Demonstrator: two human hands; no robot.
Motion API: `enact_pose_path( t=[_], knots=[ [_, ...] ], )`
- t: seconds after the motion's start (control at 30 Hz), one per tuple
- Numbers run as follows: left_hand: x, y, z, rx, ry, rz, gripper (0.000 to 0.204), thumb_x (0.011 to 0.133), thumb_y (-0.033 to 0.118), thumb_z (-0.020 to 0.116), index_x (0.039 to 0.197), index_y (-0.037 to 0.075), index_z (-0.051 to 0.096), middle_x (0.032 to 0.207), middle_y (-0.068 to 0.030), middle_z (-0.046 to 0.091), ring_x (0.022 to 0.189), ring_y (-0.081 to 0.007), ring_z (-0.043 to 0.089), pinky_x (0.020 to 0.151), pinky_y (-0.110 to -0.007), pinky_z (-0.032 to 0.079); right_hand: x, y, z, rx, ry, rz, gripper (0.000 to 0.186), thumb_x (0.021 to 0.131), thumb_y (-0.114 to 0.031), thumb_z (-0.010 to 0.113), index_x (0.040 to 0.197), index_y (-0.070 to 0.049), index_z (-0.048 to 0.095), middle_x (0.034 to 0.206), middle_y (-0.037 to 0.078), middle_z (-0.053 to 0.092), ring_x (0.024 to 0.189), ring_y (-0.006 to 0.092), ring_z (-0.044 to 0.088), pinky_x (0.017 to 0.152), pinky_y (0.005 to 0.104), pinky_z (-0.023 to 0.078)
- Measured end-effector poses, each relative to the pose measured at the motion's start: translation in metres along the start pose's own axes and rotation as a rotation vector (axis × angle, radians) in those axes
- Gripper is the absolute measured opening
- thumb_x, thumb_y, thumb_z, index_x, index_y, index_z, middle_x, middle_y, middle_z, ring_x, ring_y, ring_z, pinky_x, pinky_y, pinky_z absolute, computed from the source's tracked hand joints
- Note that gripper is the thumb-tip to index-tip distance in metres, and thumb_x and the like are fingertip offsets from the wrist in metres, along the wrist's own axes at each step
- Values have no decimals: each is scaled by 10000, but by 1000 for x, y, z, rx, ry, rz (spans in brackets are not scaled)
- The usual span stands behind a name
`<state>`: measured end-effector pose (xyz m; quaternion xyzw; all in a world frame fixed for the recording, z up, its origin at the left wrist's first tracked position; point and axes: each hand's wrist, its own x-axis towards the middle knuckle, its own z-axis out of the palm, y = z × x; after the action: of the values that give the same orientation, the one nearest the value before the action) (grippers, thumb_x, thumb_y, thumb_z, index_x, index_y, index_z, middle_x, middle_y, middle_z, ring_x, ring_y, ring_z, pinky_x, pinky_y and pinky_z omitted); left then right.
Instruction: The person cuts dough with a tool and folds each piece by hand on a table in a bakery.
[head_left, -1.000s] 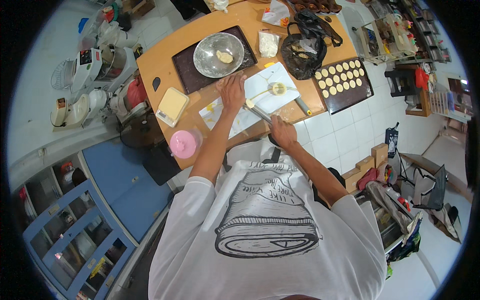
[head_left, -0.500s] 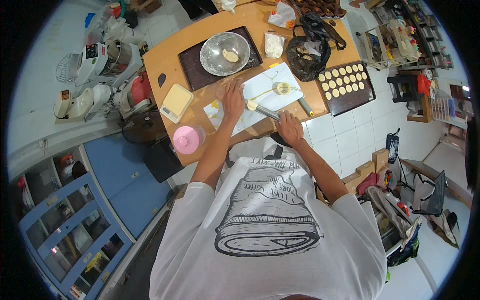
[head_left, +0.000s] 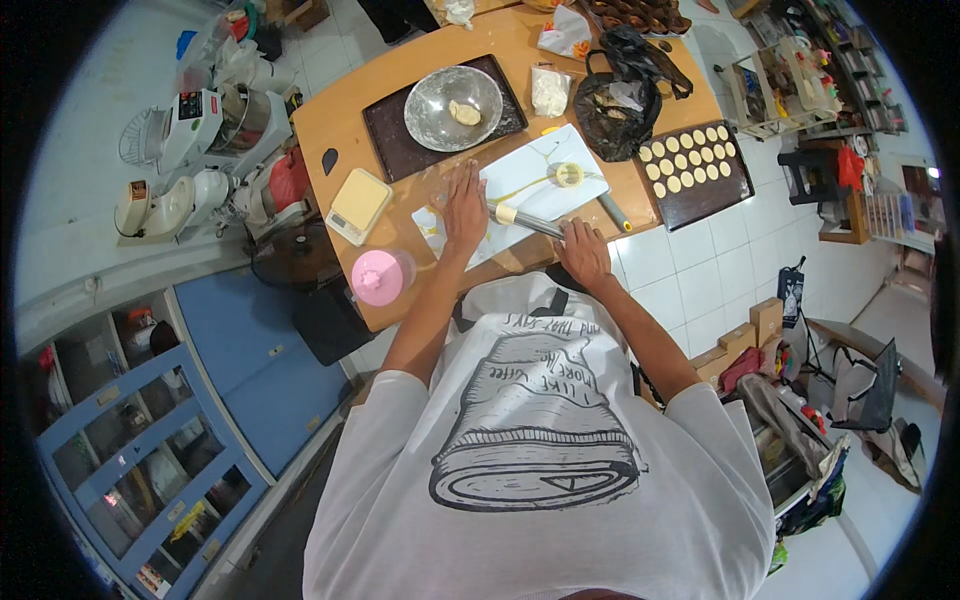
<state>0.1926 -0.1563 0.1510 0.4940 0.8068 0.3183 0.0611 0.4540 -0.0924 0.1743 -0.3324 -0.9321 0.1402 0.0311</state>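
Note:
A grey metal rolling pin (head_left: pixel 537 222) lies slantwise across a white marble-patterned board (head_left: pixel 520 170), over a small pale piece of dough (head_left: pixel 505 213). My left hand (head_left: pixel 464 212) lies at the pin's left end, fingers stretched out and pointing away from me. At the other end, my right hand (head_left: pixel 586 252) is on the pin with its fingers bent over it. A round, pale ring-shaped cutter (head_left: pixel 569 175) sits on the board's right part. Beside the board's right edge is a tool with a dark grey and yellow handle (head_left: pixel 615 213).
Beyond the board, a metal bowl (head_left: pixel 428 112) with a dough lump stands on a dark tray (head_left: pixel 385 143). A kitchen scale (head_left: pixel 360 206) and pink-lidded container (head_left: pixel 382 277) are left. Rows of dough rounds fill another tray (head_left: pixel 708 205) at right, near a black plastic bag (head_left: pixel 612 130).
The whole view has shifted slightly. My right hand and the rolling pin stay at nearly the same place on the board; my left hand's fingers look a little straighter.

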Motion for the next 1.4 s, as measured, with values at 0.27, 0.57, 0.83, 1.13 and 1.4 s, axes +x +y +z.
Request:
enact_pose_path(
  t=[0.27, 0.57, 0.83, 1.13, 1.4],
  knots=[
    [49, 10, 24, 183, -54, 111, 439, 1067, 323, 449, 1436, 104, 544, 1472, -44, 557, 1440, -301, 400, 1062, -768, 163, 13, 20, -1, 116, -106, 80, 386, 997, -449, 571, 1103, -77, 582, 883, 124, 676, 739, 337, 696, 630, 449, 555],
    [102, 44, 45, 284, -182, 72, 413, 1058, 350, 454, 1368, 116, 596, 1429, -13, 596, 1409, -255, 435, 1089, -704, 177, 13, 26, 2, 61, 177, 96, 365, 1018, -435, 545, 980, -74, 594, 802, 140, 691, 745, 332, 706, 632, 465, 552],
    [124, 44, 64, 250, -155, 151, 418, 1084, 375, 380, 1316, 118, 613, 1407, -21, 603, 1392, -235, 456, 1061, -788, 181, 19, 34, -5, 254, -31, 266, 420, 1014, -389, 564, 799, -28, 595, 657, 213, 632, 653, 398, 653, 620, 495, 521],
    [135, 66, 58, 238, -202, 140, 379, 1073, 336, 410, 1265, 104, 642, 1305, -42, 666, 1318, -233, 521, 1080, -686, 192, 29, 51, -11, 716, -166, 388, 616, 1049, -446, 479, 782, 73, 675, 743, 266, 660, 713, 455, 643, 690, 504, 486],
    [99, 51, 37, 215, -159, 127, 345, 1057, 341, 457, 1238, 125, 656, 1261, -12, 674, 1276, -215, 536, 1078, -656, 216, 12, 39, -4, 235, 28, 174, 452, 1012, -474, 546, 935, -28, 558, 683, 213, 652, 673, 416, 667, 607, 519, 523]
  ],
)
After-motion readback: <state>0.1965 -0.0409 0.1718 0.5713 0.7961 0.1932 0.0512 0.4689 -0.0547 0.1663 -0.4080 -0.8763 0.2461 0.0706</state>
